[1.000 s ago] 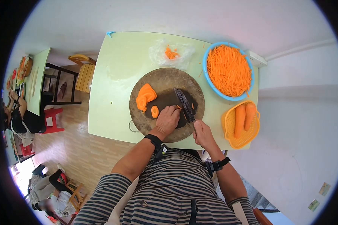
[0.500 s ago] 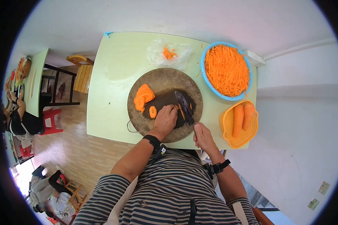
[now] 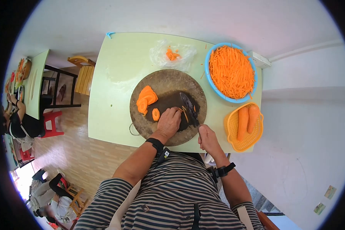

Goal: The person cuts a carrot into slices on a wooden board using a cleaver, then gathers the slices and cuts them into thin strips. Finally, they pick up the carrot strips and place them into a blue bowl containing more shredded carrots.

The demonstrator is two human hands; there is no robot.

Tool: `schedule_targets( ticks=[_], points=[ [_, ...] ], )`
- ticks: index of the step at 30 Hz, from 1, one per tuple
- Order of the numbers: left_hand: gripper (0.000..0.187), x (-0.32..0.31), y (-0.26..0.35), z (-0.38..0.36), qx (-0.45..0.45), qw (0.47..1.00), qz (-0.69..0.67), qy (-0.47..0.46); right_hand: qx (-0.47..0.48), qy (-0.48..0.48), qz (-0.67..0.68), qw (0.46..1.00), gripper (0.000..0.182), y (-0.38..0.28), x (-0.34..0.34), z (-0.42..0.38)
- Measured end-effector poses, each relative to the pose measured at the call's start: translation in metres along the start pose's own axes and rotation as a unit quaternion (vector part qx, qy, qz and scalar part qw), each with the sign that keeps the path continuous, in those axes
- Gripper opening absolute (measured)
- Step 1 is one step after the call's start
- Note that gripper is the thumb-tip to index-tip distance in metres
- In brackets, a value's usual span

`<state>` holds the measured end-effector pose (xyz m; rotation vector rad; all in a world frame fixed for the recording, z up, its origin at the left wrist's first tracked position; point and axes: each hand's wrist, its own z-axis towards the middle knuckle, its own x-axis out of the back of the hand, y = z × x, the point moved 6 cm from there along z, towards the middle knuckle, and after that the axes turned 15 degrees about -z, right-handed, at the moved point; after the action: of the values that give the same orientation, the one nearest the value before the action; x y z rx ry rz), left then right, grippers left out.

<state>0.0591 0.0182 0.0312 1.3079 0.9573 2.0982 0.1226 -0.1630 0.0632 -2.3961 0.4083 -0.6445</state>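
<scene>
My right hand (image 3: 209, 138) is closed round the handle of a kitchen knife. The dark knife blade (image 3: 188, 104) points away from me over the round wooden chopping board (image 3: 145, 124). Curled fingers of my left hand (image 3: 169, 120) press a carrot piece (image 3: 180, 109) onto the board, just left of the blade; most of that piece is hidden. A few thin carrot strips (image 3: 185, 115) lie between the fingertips and the knife. On the board's left side rests a pile of carrot slices (image 3: 146, 99), with a single oval carrot slice (image 3: 156, 114) beside my left hand.
A blue basin (image 3: 207, 78) heaped with carrot shreds (image 3: 232, 73) stands at the table's back right. Nearer me, a yellow basket (image 3: 253, 143) holds two whole carrots (image 3: 243, 124). Carrot scraps (image 3: 172, 55) lie on a plastic bag (image 3: 186, 57) behind the board. Other people sit far left.
The knife blade has shifted slightly right, away from my left fingertips, and a cut carrot strip shows more clearly between them. My left hand stays in place.
</scene>
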Motion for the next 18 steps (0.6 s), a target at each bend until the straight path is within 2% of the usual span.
schedule_targets(
  ticks=[5,7,18],
  points=[
    [0.029,-0.0004,-0.0011,-0.0008,-0.005,1.000,0.003,0.008,0.003,0.004,0.003,1.000,0.050,-0.0016,0.0038,0.0003],
    [0.030,-0.0021,-0.0035,-0.0022,0.003,1.000,0.006,0.000,0.012,-0.011,-0.016,1.000,0.057,-0.0028,-0.0009,-0.0015],
    [0.033,-0.0036,-0.0035,-0.0020,0.012,1.000,0.023,-0.014,0.002,0.009,-0.008,1.000,0.052,0.0015,0.0006,-0.0030]
  ],
)
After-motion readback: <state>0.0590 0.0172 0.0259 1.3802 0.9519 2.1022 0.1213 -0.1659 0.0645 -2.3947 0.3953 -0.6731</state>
